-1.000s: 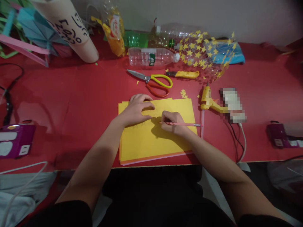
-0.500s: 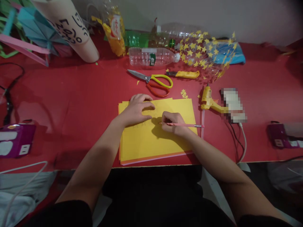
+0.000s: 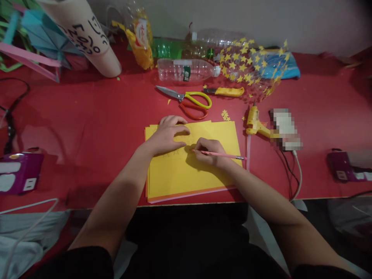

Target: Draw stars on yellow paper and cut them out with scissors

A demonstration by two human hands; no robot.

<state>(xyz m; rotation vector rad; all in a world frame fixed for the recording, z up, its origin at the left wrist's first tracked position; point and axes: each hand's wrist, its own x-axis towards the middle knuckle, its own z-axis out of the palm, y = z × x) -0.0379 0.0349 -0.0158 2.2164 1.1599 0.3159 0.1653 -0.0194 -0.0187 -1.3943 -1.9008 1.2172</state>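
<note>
Clock from paper center, 12 = far side. Paper (image 3: pixel 188 178): yellow sheet on top, orange and pink edges at 6, on near edge of red bench (image 3: pixel 110 97); faint pencil marks in far half. Right hand (image 3: pixel 210 151): grip closed on pink pencil (image 3: pixel 222 155), tip at the paper. Left hand (image 3: pixel 168 135): grip open, fingers spread on paper at 11. Both hands hide part of it. Loose stars (image 3: pixel 225 115) at 1, glue gun (image 3: pixel 253 121) at 2, scissors (image 3: pixel 200 99) at 12, cutter (image 3: pixel 229 92) at 1. Bottle (image 3: pixel 188 70) beyond scissors, on its side.
</note>
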